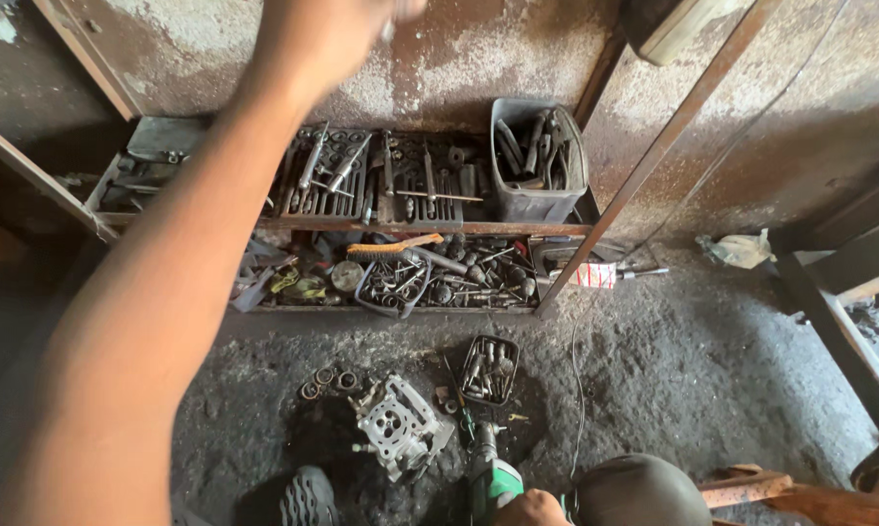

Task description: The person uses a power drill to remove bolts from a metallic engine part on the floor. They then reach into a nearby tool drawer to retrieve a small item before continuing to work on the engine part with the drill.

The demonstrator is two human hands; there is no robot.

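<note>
The green and black cordless power tool stands at the near edge of the dirt floor, just right of a grey cast-metal engine part. The right hand rests on its rear end, mostly cut off by the frame, so its grip cannot be told. The left hand stretches up and far, blurred and cropped; its fingers cannot be read. This looks like a reach upward mid-job, calling for steady footing. Low tool shelves hold murky clutter.
</note>
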